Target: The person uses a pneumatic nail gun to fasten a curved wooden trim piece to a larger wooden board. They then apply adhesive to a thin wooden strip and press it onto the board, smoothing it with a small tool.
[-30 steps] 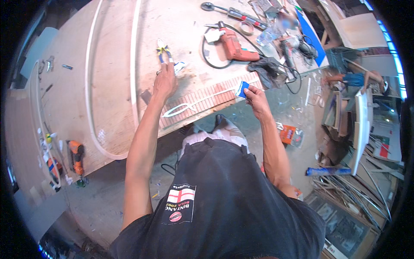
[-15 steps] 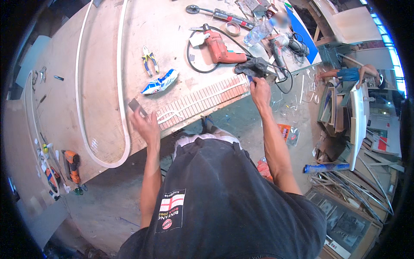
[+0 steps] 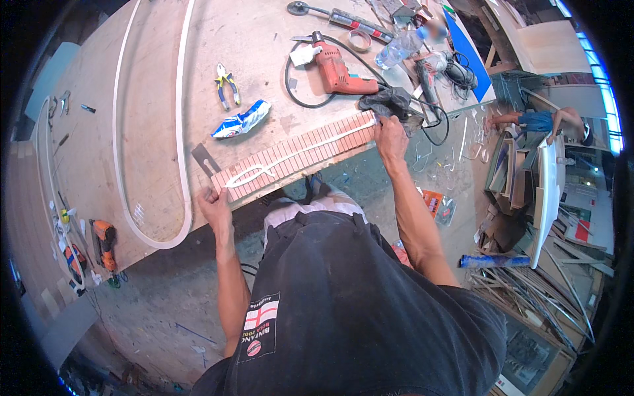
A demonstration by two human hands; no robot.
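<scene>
A long wooden strip (image 3: pixel 305 141) scored with many crosswise slits lies along the near edge of the workbench. A wavy white bead, like glue, runs down its length and loops near the left end. My left hand (image 3: pixel 216 206) is closed on the strip's left end, the fingers at its near corner. At the other end, my right hand (image 3: pixel 391 138) is closed around the strip's tip; part of its grip is hidden. Beside the left end lies a dark flat slotted plate (image 3: pixel 206 160). A crumpled blue and white packet (image 3: pixel 242 120) rests just beyond the strip.
Pliers (image 3: pixel 226 86), a red corded drill (image 3: pixel 337 69), a caulking gun (image 3: pixel 350 24) and a plastic bottle (image 3: pixel 399 49) lie on the workbench (image 3: pixel 155 132). A white U-shaped strip (image 3: pixel 165 243) spans its left part. Another person (image 3: pixel 538 122) is at far right.
My left hand has left the dark plate and moved to the strip's left end. The strip has shifted slightly left, while my right hand stays at its right end.
</scene>
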